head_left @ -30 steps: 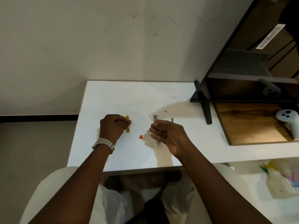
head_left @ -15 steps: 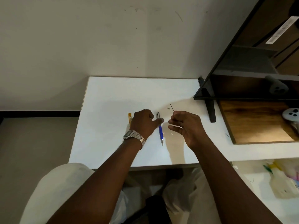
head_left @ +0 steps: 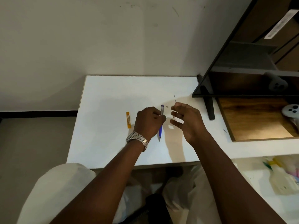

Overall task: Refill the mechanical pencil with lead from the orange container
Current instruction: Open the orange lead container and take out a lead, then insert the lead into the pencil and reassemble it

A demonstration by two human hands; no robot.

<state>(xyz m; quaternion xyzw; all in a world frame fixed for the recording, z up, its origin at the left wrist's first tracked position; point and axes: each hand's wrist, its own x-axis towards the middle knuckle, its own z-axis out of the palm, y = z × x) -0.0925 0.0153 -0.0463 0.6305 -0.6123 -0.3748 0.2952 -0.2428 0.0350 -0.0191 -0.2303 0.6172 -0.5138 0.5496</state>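
The left hand gripped the blue mechanical pencil with closed fingers, its tip toward 6 o'clock, low over the white worktop. At the pencil's 3 o'clock, the right hand pinched a thin lead between thumb and forefinger, the lead rising toward 12 o'clock; the other fingers were spread loosely. The orange container lay flat on the worktop at the left hand's 9 o'clock, just apart from it. A small pale piece lay between the hands.

White table — orange lead container flat, small cap beside.
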